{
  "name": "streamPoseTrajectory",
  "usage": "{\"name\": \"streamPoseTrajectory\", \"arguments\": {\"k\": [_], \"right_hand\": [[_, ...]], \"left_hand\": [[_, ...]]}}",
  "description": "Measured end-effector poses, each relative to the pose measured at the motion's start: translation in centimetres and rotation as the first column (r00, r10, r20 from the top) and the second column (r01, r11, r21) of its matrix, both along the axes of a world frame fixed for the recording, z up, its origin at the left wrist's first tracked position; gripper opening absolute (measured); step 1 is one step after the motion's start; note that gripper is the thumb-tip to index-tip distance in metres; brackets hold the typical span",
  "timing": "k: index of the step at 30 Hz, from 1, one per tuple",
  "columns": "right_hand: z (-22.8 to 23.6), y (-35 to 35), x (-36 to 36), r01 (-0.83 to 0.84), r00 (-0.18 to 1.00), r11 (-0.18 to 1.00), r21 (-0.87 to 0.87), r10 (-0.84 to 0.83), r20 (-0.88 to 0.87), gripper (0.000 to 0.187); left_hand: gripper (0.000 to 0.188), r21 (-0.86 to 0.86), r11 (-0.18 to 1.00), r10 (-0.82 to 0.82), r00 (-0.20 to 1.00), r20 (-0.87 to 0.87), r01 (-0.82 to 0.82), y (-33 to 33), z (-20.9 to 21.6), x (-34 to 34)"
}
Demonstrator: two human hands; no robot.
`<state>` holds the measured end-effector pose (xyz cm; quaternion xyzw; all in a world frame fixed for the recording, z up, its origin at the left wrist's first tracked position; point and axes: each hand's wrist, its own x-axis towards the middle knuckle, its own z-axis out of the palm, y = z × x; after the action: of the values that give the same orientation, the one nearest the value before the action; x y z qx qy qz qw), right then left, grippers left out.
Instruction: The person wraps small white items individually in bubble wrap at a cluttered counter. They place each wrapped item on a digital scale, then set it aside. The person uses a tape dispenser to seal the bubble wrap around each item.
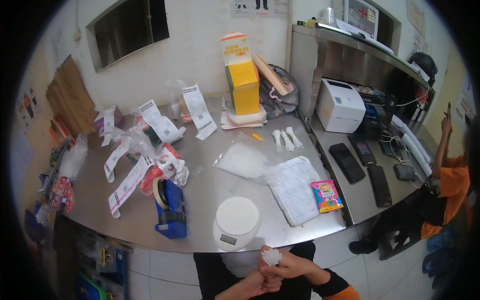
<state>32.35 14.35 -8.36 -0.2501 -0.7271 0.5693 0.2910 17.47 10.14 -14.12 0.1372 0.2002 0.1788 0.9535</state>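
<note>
Close to my body, just below the table's front edge, my two hands meet. My right hand is wrapped round a small white bundle whose bumpy, clustered end sticks up. I cannot tell what it is made of. My left hand is closed just beneath, pressed against the right; whether it also grips the bundle's lower part is hidden. In front of my hands sits a round white kitchen scale with nothing on its plate. Several similar white bundles lie farther back on the table, beside a yellow-orange cutter.
A blue tape dispenser stands left of the scale, near bagged goods with paper slips. On the right lie a clear plastic bag, a white wrapped pack and a pink snack packet. A person is at far right.
</note>
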Motion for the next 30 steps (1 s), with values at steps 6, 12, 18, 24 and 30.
{"name": "streamPoseTrajectory", "arguments": {"k": [6,12,18,24,30], "right_hand": [[-1.9,-1.0,1.3,-0.147,0.985,0.974,-0.171,0.129,-0.112,0.014],[-2.5,-0.1,2.3,0.072,0.938,0.912,-0.405,-0.200,-0.283,0.027],[2.2,14.0,10.5,0.561,0.609,0.767,-0.311,-0.637,-0.472,0.031],[-0.5,31.3,13.8,0.810,0.486,0.544,0.218,-0.832,0.268,0.039],[-7.0,38.9,15.1,0.635,0.449,0.592,0.496,-0.806,0.386,0.047]], "left_hand": [[0.053,-0.507,0.853,0.027,0.961,0.274,0.120,-1.4,-4.1,0.5],[0.060,-0.130,0.975,-0.094,0.863,0.496,0.181,0.0,-0.2,1.4],[0.050,0.664,0.719,0.456,0.860,-0.230,-0.204,1.7,5.0,-4.4],[0.017,0.974,0.180,0.962,0.232,-0.146,-0.135,1.8,3.0,-8.2],[0.014,0.981,0.123,0.992,0.062,-0.115,-0.152,0.6,2.2,-9.8]]}}
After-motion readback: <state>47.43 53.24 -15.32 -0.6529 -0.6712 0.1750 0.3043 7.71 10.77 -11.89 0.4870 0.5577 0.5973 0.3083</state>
